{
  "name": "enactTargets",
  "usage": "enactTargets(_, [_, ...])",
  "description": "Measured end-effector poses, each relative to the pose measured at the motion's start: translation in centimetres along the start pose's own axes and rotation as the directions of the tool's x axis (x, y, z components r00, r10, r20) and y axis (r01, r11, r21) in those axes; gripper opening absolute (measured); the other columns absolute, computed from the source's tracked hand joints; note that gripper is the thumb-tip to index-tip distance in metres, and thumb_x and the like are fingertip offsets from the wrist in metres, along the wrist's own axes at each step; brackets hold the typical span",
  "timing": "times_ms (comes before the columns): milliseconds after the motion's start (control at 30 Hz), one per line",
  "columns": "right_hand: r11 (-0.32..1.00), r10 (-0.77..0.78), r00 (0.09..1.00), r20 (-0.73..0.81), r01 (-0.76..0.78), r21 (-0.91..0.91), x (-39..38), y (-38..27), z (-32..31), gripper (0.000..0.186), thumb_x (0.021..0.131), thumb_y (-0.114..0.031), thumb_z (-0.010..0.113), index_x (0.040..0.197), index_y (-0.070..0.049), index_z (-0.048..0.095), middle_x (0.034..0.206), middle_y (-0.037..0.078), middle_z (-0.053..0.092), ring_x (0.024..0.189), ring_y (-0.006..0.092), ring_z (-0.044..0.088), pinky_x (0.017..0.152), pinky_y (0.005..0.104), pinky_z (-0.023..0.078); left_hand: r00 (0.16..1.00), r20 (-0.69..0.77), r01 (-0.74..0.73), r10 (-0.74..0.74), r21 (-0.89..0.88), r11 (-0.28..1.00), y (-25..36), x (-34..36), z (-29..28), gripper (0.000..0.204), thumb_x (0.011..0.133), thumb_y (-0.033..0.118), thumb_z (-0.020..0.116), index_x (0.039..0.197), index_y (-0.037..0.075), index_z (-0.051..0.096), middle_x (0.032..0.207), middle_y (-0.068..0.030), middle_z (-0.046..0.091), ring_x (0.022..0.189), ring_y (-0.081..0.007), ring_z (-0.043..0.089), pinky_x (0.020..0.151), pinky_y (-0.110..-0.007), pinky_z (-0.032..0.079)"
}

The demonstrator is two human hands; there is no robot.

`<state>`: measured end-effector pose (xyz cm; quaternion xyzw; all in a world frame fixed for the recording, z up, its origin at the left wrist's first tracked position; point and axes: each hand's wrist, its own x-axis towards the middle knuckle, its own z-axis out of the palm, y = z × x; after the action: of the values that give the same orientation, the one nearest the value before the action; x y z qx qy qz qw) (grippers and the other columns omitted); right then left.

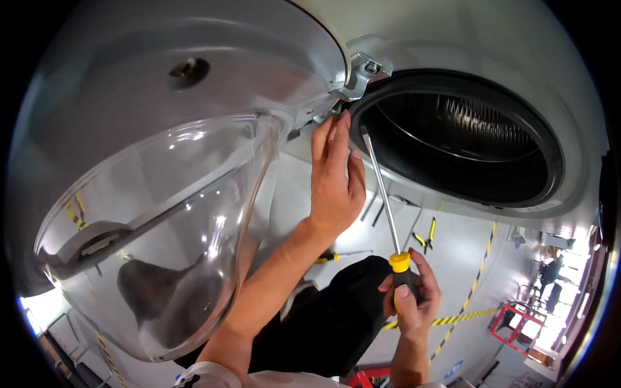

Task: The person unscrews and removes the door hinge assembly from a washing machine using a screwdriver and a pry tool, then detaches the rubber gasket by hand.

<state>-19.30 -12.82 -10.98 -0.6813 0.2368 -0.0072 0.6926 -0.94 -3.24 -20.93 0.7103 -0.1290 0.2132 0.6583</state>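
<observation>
An open appliance door with a grey frame [110, 97] and clear bowl [149, 291] fills the left. It hangs by a metal hinge [362, 77] beside the dark-rimmed drum opening [453, 181] of a white machine. My left hand [333, 181] reaches up with extended fingers, tips at the lower part of the hinge; whether anything lies under them is hidden. My right hand [414, 294] grips a screwdriver [401, 262] with a yellow and black handle; its long blade points up toward the left edge of the opening, near my left hand.
On the pale floor [466, 258] below lie yellow-handled pliers [428, 236], another screwdriver [326, 257] and some rods. Yellow-black striped tape [469, 313] runs across it. A red frame [508, 326] stands at right. My dark-clad leg [352, 291] is beneath my arms.
</observation>
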Motion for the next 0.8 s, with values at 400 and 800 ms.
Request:
enactTargets(400, [0.973, -0.097, 0.983, -0.159, 0.127, 0.193, -1.0, 2.9, 3.5, 0.048, 0.086, -0.010, 0.056, 0.130, 0.004, 0.043, 0.081, 0.017, 0.060, 0.046, 0.0118, 0.050, 0.042, 0.0213, 0.040, 0.970, 0.195, 0.171, -0.146, -0.115, 0.978, 0.9, 1.8, -2.1, 0.047, 0.085, -0.004, 0.051, 0.131, -0.001, 0.043, 0.131, -0.0152, 0.041, 0.095, -0.0203, 0.056, 0.074, -0.028, 0.049])
enactTargets(800, [0.968, -0.084, 0.957, -0.277, 0.144, 0.206, -1.5, 3.8, 8.4, 0.049, 0.088, -0.011, 0.055, 0.131, 0.009, 0.042, 0.081, 0.016, 0.061, 0.046, 0.0111, 0.050, 0.042, 0.0213, 0.038, 0.896, 0.439, 0.161, -0.074, -0.165, 0.973, 0.6, 2.9, -5.3, 0.050, 0.085, 0.001, 0.055, 0.133, -0.004, 0.042, 0.138, -0.0167, 0.040, 0.100, -0.0225, 0.059, 0.072, -0.028, 0.052])
